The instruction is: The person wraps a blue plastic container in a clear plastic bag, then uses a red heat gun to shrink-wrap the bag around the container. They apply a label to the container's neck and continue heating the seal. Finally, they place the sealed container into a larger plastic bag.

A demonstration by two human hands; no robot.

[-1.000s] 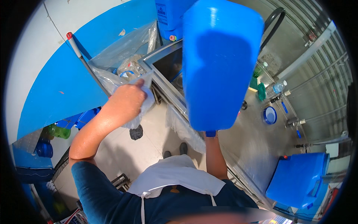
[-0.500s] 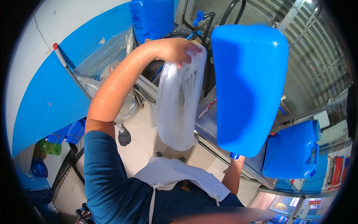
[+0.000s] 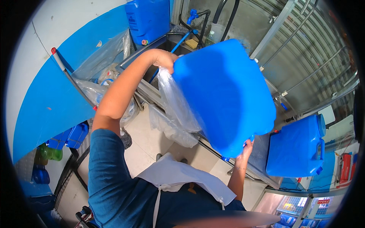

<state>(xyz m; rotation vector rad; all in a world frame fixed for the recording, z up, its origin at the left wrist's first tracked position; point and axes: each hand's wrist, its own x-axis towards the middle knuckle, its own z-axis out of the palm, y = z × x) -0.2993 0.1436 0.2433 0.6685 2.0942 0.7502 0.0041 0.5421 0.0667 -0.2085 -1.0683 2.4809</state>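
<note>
left hand (image 3: 164,59): grip pinching clear plastic bag (image 3: 178,108) at blue jug's (image 3: 224,95) upper edge | right hand (image 3: 246,146): grip closed on jug's lower corner | jug: held tilted above steel sink (image 3: 167,45) | second blue jug (image 3: 298,146): right of it on desk

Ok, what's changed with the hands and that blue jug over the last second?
The left hand left the bag rack, took the clear plastic bag and carried it across to the big blue jug, now against its edge. The jug tipped from upright to slanted. The right hand stayed holding it from underneath.
</note>
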